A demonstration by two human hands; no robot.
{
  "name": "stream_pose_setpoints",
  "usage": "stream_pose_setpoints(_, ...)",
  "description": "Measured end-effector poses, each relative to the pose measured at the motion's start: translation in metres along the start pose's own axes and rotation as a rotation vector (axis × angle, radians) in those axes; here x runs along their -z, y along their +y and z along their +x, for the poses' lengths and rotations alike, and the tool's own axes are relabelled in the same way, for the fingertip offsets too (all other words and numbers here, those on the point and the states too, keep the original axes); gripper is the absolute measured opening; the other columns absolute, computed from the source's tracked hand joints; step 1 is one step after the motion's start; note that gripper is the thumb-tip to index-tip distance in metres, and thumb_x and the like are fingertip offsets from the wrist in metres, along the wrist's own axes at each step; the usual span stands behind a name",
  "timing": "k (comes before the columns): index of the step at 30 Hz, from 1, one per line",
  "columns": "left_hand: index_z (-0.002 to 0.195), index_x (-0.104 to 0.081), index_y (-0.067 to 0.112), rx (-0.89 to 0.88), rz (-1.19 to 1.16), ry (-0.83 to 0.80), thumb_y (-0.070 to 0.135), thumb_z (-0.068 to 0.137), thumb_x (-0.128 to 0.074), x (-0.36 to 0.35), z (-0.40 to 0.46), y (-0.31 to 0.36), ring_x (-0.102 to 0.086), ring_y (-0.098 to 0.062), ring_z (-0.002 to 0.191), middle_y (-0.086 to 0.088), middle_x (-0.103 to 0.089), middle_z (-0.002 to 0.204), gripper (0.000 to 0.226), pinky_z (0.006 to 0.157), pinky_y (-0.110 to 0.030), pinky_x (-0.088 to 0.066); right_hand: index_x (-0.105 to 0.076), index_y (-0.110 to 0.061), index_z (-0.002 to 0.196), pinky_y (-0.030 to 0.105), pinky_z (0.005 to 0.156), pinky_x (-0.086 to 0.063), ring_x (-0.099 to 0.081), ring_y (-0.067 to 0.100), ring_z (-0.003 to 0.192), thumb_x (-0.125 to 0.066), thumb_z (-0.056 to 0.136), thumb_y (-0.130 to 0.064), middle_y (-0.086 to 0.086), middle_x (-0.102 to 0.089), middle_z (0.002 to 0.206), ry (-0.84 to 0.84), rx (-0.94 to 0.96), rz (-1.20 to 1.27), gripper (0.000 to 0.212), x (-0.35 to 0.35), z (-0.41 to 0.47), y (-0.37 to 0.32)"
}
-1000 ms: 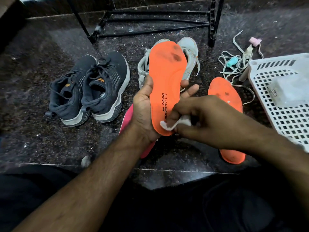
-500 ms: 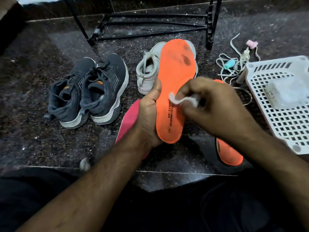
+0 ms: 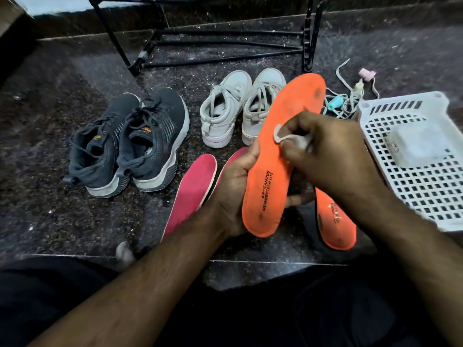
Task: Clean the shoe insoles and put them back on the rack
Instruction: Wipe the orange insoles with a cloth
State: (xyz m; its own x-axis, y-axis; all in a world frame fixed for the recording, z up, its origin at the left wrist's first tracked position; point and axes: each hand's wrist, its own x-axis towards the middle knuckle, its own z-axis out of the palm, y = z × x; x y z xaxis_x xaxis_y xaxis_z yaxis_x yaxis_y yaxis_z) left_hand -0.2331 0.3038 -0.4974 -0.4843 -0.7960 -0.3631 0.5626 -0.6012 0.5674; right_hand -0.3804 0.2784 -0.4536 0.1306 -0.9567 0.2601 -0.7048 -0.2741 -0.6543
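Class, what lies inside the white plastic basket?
Inside the white plastic basket lies one pale, translucent packet; its contents are unclear. The basket's right part is out of frame.

left hand (image 3: 231, 194): cupped under the orange insole (image 3: 278, 159), thumb on its edge | right hand (image 3: 325, 156): fingers curled, pinching a small white wipe (image 3: 288, 139) | both forearms reached forward

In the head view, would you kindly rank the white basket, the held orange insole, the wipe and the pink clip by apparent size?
1. white basket, though cut off at the frame edge
2. orange insole, nearer the camera, so unsure against the basket
3. wipe, partly hidden by fingers
4. pink clip
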Motion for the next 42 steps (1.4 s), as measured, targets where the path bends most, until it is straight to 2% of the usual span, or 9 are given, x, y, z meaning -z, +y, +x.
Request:
stream_pose_setpoints(5,0.088,-0.076,0.006,0.006,-0.119,0.034,0.055,0.1,-0.035,0.007,0.002,0.004,-0.072,-0.021,0.085,-0.014,-0.073,0.089,0.065,0.079,-0.03,-0.059,-0.072,-0.026,0.09,0.003,0.063,-0.035,-0.051,-0.007,0.06,-0.069,0.078,-0.016,-0.017,-0.058,0.066,-0.268,0.167,0.082,0.016,-0.021,-0.025,-0.024)
stream_pose_setpoints(8,0.113,-0.069,0.011,-0.001,-0.079,0.006,0.056,0.094,-0.04,0.005,0.002,0.003,-0.067,-0.026,0.105,-0.014,-0.071,0.111,0.056,0.09,-0.044,-0.056,-0.072,-0.024,0.092,0.004,0.065,-0.038,-0.053,-0.01,0.061,-0.068,0.079,-0.014,-0.015,-0.061,0.07,-0.167,0.12,0.039,0.016,-0.015,-0.009,-0.009)
stream_pose_setpoints(12,0.132,-0.063,0.02,0.017,-0.005,-0.017,0.062,0.097,-0.032,0.001,0.002,0.0,-0.059,-0.032,0.121,-0.012,-0.06,0.134,0.063,0.089,-0.057,-0.054,-0.07,-0.027,0.094,0.037,0.064,-0.059,-0.066,0.007,0.06,-0.066,0.082,-0.02,-0.009,-0.069,0.074,-0.035,-0.089,0.131,0.015,-0.006,0.009,0.012)
stream_pose_setpoints(15,0.102,-0.076,0.008,0.023,-0.116,0.022,0.065,0.099,-0.027,0.003,0.003,0.002,-0.073,-0.026,0.094,-0.015,-0.073,0.105,0.075,0.078,-0.043,-0.061,-0.073,-0.027,0.093,0.011,0.065,-0.046,-0.056,-0.005,0.059,-0.07,0.079,-0.018,-0.016,-0.063,0.07,-0.169,0.088,0.089,0.017,-0.018,-0.01,-0.01)
stream_pose_setpoints(18,0.088,-0.075,0.006,0.011,-0.099,0.056,0.06,0.102,-0.027,0.005,0.004,0.003,-0.073,-0.022,0.081,-0.014,-0.074,0.087,0.074,0.07,-0.031,-0.061,-0.073,-0.028,0.089,0.006,0.062,-0.039,-0.055,-0.003,0.061,-0.068,0.076,-0.02,-0.014,-0.062,0.068,-0.257,0.157,0.07,0.016,-0.024,-0.021,-0.022)
stream_pose_setpoints(23,0.106,-0.078,0.026,0.019,0.11,-0.018,0.061,0.093,-0.033,-0.001,0.001,0.003,-0.067,-0.025,0.091,-0.006,-0.072,0.105,0.059,0.057,-0.035,-0.058,-0.072,-0.023,0.092,0.032,0.066,-0.056,-0.062,0.005,0.061,-0.067,0.081,-0.021,-0.008,-0.069,0.072,0.0,-0.046,0.054,0.012,-0.004,0.008,0.007)
stream_pose_setpoints(28,0.104,-0.069,0.018,0.045,0.119,0.016,0.061,0.102,-0.017,-0.003,0.0,0.002,-0.07,-0.018,0.064,-0.004,-0.075,0.084,0.068,0.047,-0.032,-0.055,-0.072,-0.022,0.09,0.017,0.067,-0.044,-0.053,-0.001,0.065,-0.067,0.076,-0.021,-0.01,-0.066,0.079,-0.151,0.168,0.03,0.015,-0.019,-0.01,-0.009)
stream_pose_setpoints(34,0.117,-0.067,0.025,0.079,0.266,-0.044,0.063,0.102,-0.008,-0.001,0.0,-0.001,-0.07,-0.026,0.091,-0.008,-0.072,0.107,0.071,0.053,-0.035,-0.058,-0.07,-0.024,0.091,0.023,0.06,-0.051,-0.056,0.0,0.056,-0.065,0.08,-0.021,-0.01,-0.066,0.071,0.062,-0.048,0.023,0.013,-0.002,0.018,0.019)
stream_pose_setpoints(42,0.12,-0.061,0.022,0.071,0.228,-0.037,0.063,0.102,-0.011,0.002,0.002,0.0,-0.072,-0.024,0.083,-0.006,-0.075,0.099,0.067,0.055,-0.038,-0.059,-0.071,-0.022,0.095,0.007,0.062,-0.036,-0.053,-0.004,0.059,-0.069,0.081,-0.018,-0.01,-0.068,0.077,-0.097,0.05,-0.01,0.015,-0.012,0.006,0.009)
